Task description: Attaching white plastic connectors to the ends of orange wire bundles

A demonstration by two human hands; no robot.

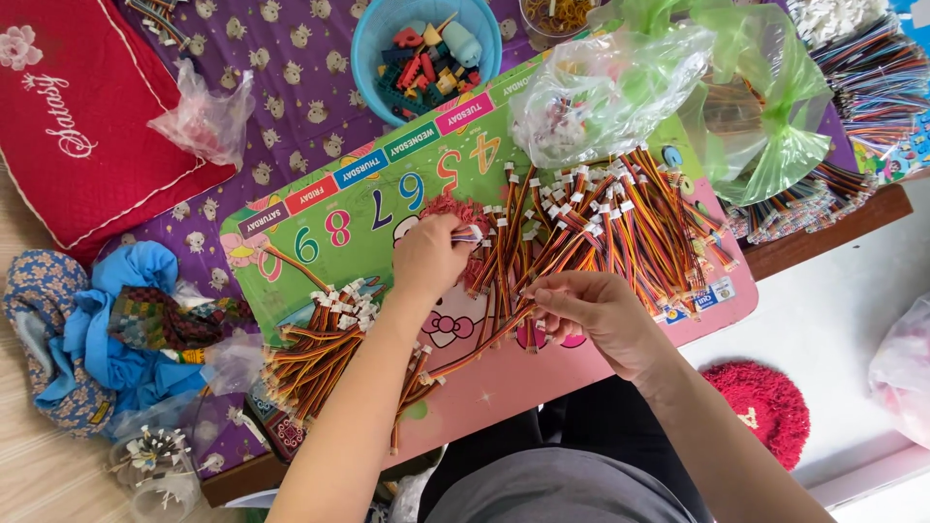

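view from the head camera, looking down on a small pink and green children's desk [601,373] printed with coloured numerals and cartoon figures. the left hand [431,260] is closed to a pinch over the middle of the desk, thumb and fingertips gripping the white connector end of a short striped wire lead [469,233]; its other fingers are curled in. the right hand [593,312], just to the right of it and nearer the front edge of the desk, is loosely curled, thumb and forefinger pressed on a thin bunch of wire leads [484,341] that runs down to the left across the pink part of the desk. whether these fingers close fully round the bunch cannot be told. behind both hands, on the far right half of the desk, lies a broad loose heap of wire leads [620,228], red, yellow and black with white connectors. at the left edge of the desk lies a second, tidier pile of leads [320,353]. on the far edge of the desk rest a clear plastic bag [601,92] and a green plastic bag [765,116]. beyond the far edge stands a blue bowl [373,44] holding coloured toy bricks. to the left of the desk lies a red cushion [92,107]; a crumpled blue cloth [116,334] lies nearer.
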